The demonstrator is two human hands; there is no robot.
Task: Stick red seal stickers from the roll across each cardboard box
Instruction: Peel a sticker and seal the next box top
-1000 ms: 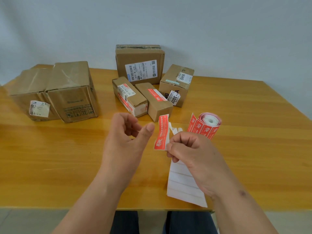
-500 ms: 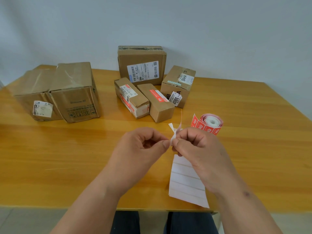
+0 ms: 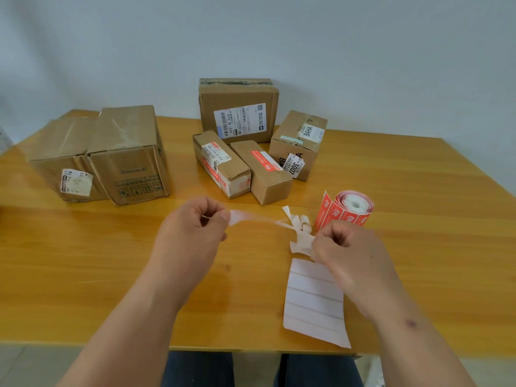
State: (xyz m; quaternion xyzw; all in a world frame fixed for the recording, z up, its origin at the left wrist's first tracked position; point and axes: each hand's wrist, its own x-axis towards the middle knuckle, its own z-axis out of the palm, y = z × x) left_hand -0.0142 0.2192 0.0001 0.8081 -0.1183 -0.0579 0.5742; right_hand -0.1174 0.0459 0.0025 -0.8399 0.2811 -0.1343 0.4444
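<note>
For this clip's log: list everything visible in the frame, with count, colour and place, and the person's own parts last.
brown cardboard boxes: six; two large at table's left, four clustered centre-back
red seal sticker on the plain long box: one, across its top
roll of red seal stickers: one, red with white core, right of centre
white backing paper strip: one, lined, trailing to the near table edge
blurred pale strip: one, stretched between both hands; sticker or liner, cannot tell
wooden table: one, orange-brown
grey wall: behind table
dark trousers: below table edge
left hand: pinches the strip's left end
right hand: pinches crumpled backing paper near the roll
</note>
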